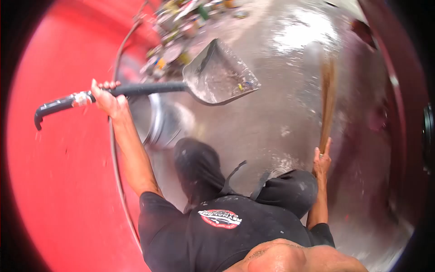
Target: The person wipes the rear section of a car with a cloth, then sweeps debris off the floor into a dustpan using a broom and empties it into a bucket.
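Observation:
My left hand is closed round the dark handle of a long-handled dustpan, out to the left in front of the red wall. Some dirt and small yellow and blue scraps lie in the grey pan, which is held up off the floor. Low on the right, my right hand grips the bound end of a stick broom. Its bristles point away from me toward the wet-looking floor; their far tips are blurred, so I cannot tell whether they touch it.
A pile of cans and mixed rubbish lies at the far left along the red wall. A metal bucket-like container stands by my left knee. A hose or cable runs along the wall. A dark red surface borders the right side.

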Demonstrator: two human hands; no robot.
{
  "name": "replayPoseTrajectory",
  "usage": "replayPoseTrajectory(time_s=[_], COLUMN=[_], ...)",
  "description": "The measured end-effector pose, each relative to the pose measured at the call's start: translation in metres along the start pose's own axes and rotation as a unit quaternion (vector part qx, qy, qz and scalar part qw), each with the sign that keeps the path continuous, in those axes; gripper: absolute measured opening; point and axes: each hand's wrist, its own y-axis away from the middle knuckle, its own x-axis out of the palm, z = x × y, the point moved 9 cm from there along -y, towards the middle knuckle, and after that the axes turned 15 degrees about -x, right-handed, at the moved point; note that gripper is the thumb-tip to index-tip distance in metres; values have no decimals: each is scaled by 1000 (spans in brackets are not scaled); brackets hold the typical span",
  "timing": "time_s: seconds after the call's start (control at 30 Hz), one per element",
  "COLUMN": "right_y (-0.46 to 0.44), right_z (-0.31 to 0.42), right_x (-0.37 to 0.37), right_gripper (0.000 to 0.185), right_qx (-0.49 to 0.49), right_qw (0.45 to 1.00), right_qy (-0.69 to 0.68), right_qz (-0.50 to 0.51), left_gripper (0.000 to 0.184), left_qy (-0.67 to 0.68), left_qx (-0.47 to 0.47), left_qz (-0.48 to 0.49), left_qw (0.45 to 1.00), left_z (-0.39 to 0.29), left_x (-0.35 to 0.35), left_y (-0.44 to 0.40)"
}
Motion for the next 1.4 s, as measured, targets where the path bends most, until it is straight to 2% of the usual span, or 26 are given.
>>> replayPoseTrajectory(time_s=[0.03,0.1,0.2,0.27,0.3,0.33,0.37,0.4,0.5,0.57,0.63,0.77,0.83,0.87,0.9,0.97,1.03,1.07,1.17,1.2,1.23,1.3,1.37,1.4], right_y=[-8,-29,-52,-64,-69,-72,-75,-75,-77,-75,-74,-71,-69,-67,-68,-72,-77,-78,-73,-69,-67,-65,-62,-61], right_z=[-3,12,33,43,49,58,64,65,58,54,55,52,64,72,73,73,59,53,53,65,65,47,56,50], right_x=[8,26,46,60,65,69,76,82,102,109,106,114,106,103,105,100,103,102,102,99,103,109,107,102], right_gripper=[71,71,72,73,73,73,73,74,74,73,73,73,72,71,71,71,71,71,70,70,70,72,72,72], right_qx=[6,-23,-46,-87,-118,-123,-104,-85,-125,-123,-158,-124,-104,-86,-92,-151,-141,-128,-100,-132,-126,-52,-61,-43], right_qw=[1000,1000,998,996,993,992,993,993,989,988,986,987,989,989,986,980,980,982,986,985,986,991,992,995], right_qy=[12,14,32,11,3,-2,14,32,37,36,28,37,48,58,70,107,110,100,78,71,72,31,34,37], right_qz=[-5,9,33,30,18,19,49,78,69,86,46,93,95,109,120,77,92,101,107,87,81,118,106,82], left_gripper=[31,31,36,46,46,46,47,47,51,46,50,51,55,56,58,63,70,81,86,89,86,77,77,82], left_qy=[-8,-20,-37,-22,-21,-24,-28,-29,-28,40,60,89,119,54,-12,-1,32,13,33,25,22,28,50,59], left_qx=[3,39,67,88,96,100,100,101,102,26,-85,-137,-181,-113,-48,-69,-40,-23,-1,3,17,67,82,97], left_qz=[-18,-80,-120,-170,-174,-219,-264,-267,-365,-418,-463,-420,-396,-413,-421,-452,-434,-451,-447,-475,-486,-417,-377,-447], left_qw=[1000,996,990,981,980,970,959,958,925,907,880,893,892,902,906,889,899,892,894,880,874,906,921,887], left_z=[-11,-77,-167,-213,-224,-231,-234,-236,-241,-218,-183,-132,-97,-93,-88,-76,-64,-60,-56,-56,-56,-64,-77,-80], left_x=[-10,-67,-146,-178,-190,-203,-216,-232,-333,-417,-429,-478,-508,-520,-494,-479,-484,-492,-481,-469,-462,-492,-493,-448], left_y=[-11,-21,-34,-21,-22,-16,-14,-17,-37,-56,-32,-71,-64,-52,-36,-7,1,8,24,34,39,21,15,38])
